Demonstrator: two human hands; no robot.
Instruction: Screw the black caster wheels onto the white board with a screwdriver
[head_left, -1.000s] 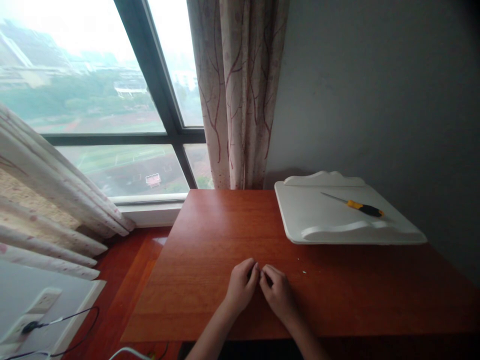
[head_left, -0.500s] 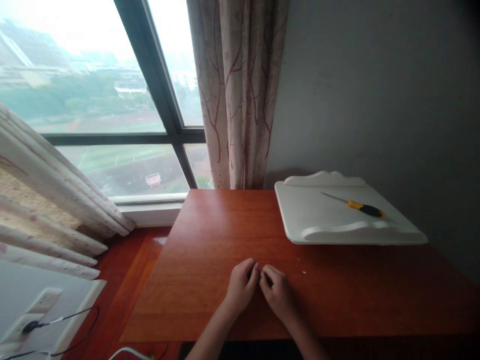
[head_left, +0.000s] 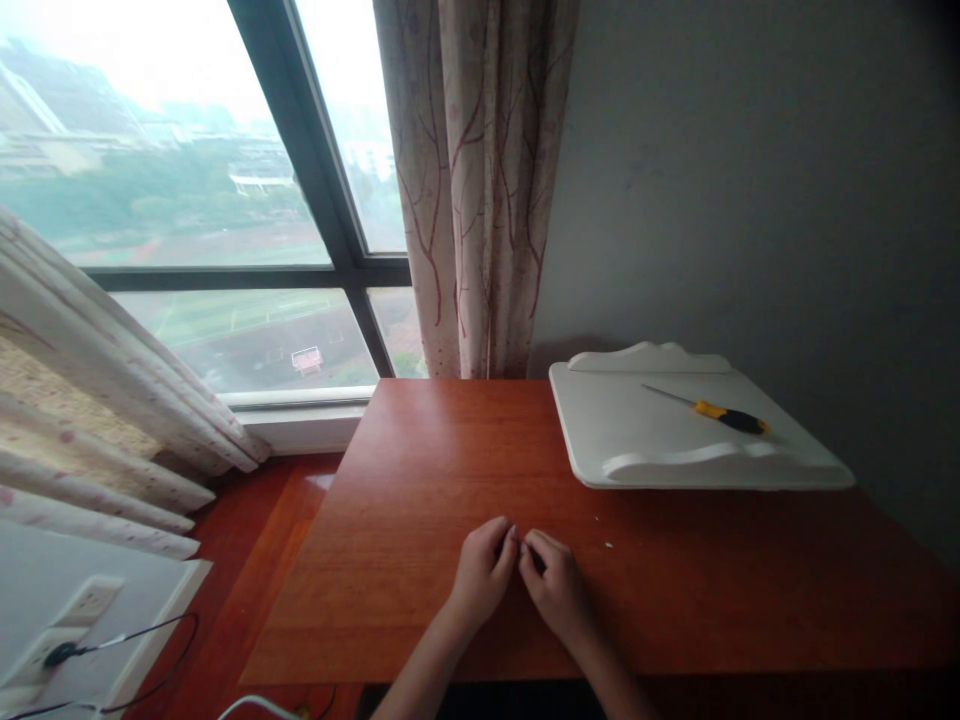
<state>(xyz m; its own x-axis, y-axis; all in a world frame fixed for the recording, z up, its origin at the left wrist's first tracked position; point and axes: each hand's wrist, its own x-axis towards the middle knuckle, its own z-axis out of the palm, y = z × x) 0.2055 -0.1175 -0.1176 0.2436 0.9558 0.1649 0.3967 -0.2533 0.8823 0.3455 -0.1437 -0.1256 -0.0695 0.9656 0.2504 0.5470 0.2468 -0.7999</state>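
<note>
My left hand (head_left: 487,565) rests on the brown wooden table (head_left: 420,450), its fingers curled and the thumb pressed against them. Beside it my right hand (head_left: 551,570) is closed the same way, with the fingertips of both almost meeting. Whatever may be between the fingers is hidden or too small to make out. To the right of my hands lie tiny white scraps (head_left: 609,545). Farther off, a screwdriver (head_left: 724,414) with a yellow and black handle lies on a white board (head_left: 622,420) with wavy raised edges; neither hand touches them.
A grey wall (head_left: 720,200) stands behind the board. At the back left are a window (head_left: 202,200) and patterned curtains (head_left: 480,200). On the lower left, a black plug (head_left: 60,654) with a cable sits in a wall socket. The table's left edge drops to a red wooden floor (head_left: 240,560).
</note>
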